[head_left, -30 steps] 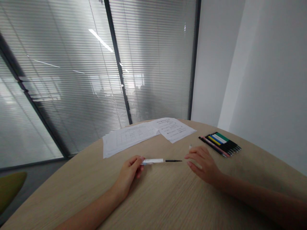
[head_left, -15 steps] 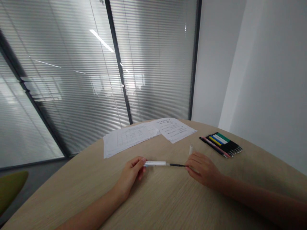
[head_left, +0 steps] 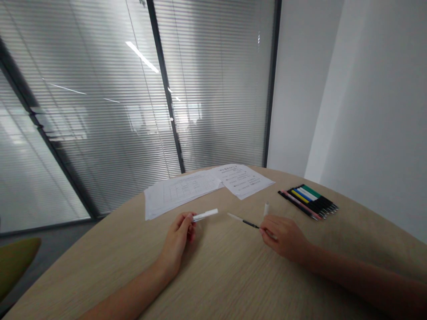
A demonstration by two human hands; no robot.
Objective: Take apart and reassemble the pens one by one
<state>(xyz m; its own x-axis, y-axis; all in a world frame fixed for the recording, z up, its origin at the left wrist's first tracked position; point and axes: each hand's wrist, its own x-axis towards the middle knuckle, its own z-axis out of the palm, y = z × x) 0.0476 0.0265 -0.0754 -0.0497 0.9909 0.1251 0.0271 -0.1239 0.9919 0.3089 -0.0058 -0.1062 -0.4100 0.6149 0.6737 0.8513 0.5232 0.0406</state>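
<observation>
A white pen barrel (head_left: 207, 214) is pinched between the thumb and fingers of my left hand (head_left: 178, 235), its far end pointing right and slightly up. My right hand (head_left: 283, 234) grips a thin pen refill (head_left: 248, 222) by one end. The refill is dark near my fingers and pale toward its left tip. A gap separates that tip from the barrel. Just behind my right fingers stands a small white cylindrical piece (head_left: 266, 208), partly hidden by the hand; I cannot tell whether it is held or resting on the table.
Beyond my right hand lies a row of several coloured pens (head_left: 305, 200) on the wooden table (head_left: 213, 275). Printed paper sheets (head_left: 183, 191) are spread at the table's far side. A green chair (head_left: 18, 262) shows at lower left, and glass panels with blinds stand behind.
The refill's pale tip has come out of the barrel, leaving the two apart. My left hand has shifted left and tilted the barrel upward; my right hand is nearly still.
</observation>
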